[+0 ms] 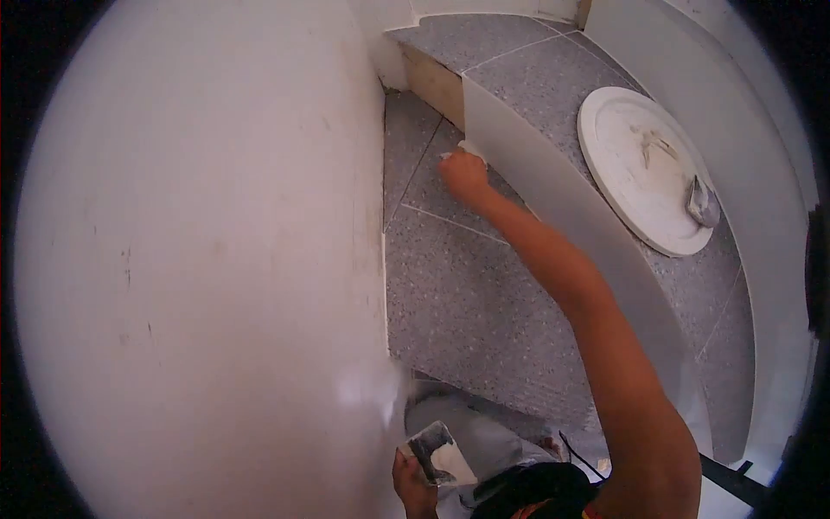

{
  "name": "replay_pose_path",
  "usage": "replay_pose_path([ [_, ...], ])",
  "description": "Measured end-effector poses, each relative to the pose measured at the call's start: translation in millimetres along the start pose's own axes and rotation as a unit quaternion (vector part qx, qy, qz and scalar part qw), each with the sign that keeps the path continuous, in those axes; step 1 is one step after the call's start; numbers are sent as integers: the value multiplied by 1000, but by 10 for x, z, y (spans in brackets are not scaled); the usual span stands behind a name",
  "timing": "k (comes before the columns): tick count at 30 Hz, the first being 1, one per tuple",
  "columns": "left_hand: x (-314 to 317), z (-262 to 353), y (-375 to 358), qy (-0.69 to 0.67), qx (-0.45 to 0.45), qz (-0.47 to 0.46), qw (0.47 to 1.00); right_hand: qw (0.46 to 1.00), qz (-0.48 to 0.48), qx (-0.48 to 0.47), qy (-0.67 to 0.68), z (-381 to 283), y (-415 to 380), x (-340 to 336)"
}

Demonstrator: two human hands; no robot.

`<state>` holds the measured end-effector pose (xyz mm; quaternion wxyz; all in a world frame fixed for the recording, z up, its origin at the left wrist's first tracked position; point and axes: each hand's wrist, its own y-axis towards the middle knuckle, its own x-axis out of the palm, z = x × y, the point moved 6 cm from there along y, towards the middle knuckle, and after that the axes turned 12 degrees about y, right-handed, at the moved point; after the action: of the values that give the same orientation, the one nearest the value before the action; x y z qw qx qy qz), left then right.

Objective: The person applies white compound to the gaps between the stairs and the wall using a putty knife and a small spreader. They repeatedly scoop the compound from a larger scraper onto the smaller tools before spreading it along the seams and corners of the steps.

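Note:
My right hand (pixel 467 176) is closed low against the speckled grey stair tread (pixel 484 303), close to the foot of the pale curved riser (pixel 536 169). Something small and whitish shows at its fingers, too hidden to name. Near the bottom of the view, my left hand (pixel 415 486) grips a small rectangular board (pixel 418 446) by its edge. White paste (pixel 450 464) covers part of the board, and a dark patch shows beside it. Thin light joint lines run between the tiles of the tread.
A white round bucket lid (pixel 614 186) with brownish smears lies on the higher step; a crumpled greyish bag (pixel 702 204) rests on its edge. The white wall (pixel 216 259) borders the tread on the left. A bare brownish riser section (pixel 434 82) stands at the back corner.

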<state>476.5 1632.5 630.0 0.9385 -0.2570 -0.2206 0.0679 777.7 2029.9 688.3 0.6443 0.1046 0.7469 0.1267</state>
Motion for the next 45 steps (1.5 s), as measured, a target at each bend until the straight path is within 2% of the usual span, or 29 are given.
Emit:
replay_pose_path([
  [2,43,118,-204,-28,-18,9,999,999,-33,-1,-43,-83,-128,-127],
  [6,-47,166,-461,-32,-24,5,999,992,44,8,-115,-102,-217,-164],
  [8,-67,237,-550,67,7,63,996,989,80,7,-121,-87,-260,-291],
  [10,-219,159,-610,66,14,66,996,992,-119,35,-13,-72,-346,-462],
  [11,-288,136,-643,65,21,70,995,992,-118,35,-14,-146,-499,-522],
  [12,-290,160,-689,64,21,69,995,995,-88,34,-16,-245,-716,-582],
  [14,-233,132,-797,-15,-52,86,995,998,-56,33,-19,-227,-874,-720],
  [16,-52,227,-1001,-20,-22,77,997,998,15,-1,-65,-177,-914,-868],
  [18,57,284,-1241,-25,9,67,997,997,9,0,-77,-101,-953,-949],
  [19,66,410,-1380,186,155,57,969,996,6,1,-92,-69,-972,-1004],
  [20,153,481,-1540,385,290,43,875,996,4,0,-89,-20,-939,-1081],
  [21,178,441,-1609,387,289,46,874,999,3,14,-44,66,-876,-1152],
  [23,96,390,-1755,389,247,146,876,1000,0,26,4,86,-1018,-1429],
  [25,160,535,-1783,318,152,94,931,987,-126,29,97,-6,-1432,-1837],
  [27,185,612,-1792,161,88,-37,982,987,-27,73,143,-282,-2203,-2062],
  [29,-55,510,-1829,128,28,-10,991,966,56,47,248,-695,-3155,-2414],
  [30,-204,396,-1759,99,65,-19,993,956,28,60,287,-887,-3553,-2519],
  [31,-327,385,-1791,97,58,-3,994,943,0,74,325,-1092,-3900,-2610],
  [32,-366,466,-1848,187,114,-21,976,941,-16,71,331,-1319,-4193,-2702],
  [33,-403,495,-1945,276,166,-39,946,930,3,-54,363,-1623,-4444,-2893],
  [34,-445,478,-1963,277,166,-38,945,905,39,-175,385,-1847,-4669,-3108],
  [36,-321,367,-2090,74,96,-162,979,917,9,-209,340,-2050,-5013,-3343],
  [37,-286,357,-2193,75,97,-161,979,925,-22,-242,291,-2130,-5139,-3409],
  [38,-250,334,-2292,97,83,-148,981,925,-21,-243,292,-2142,-5209,-3465],
  [40,-133,230,-2367,119,71,-151,979,924,-4,-310,225,-2192,-5356,-3580],
  [42,-181,110,-2275,130,133,-65,980,919,-30,-347,187,-2179,-5460,-3655],
  [43,-152,108,-2323,130,134,-72,980,908,-60,-385,154,-2176,-5515,-3669],
  [44,-183,215,-2436,281,228,-40,931,910,-57,-382,149,-2104,-5491,-3722],
  [45,-196,299,-2558,421,315,-6,851,922,-87,-349,142,-1986,-5401,-3723],
])
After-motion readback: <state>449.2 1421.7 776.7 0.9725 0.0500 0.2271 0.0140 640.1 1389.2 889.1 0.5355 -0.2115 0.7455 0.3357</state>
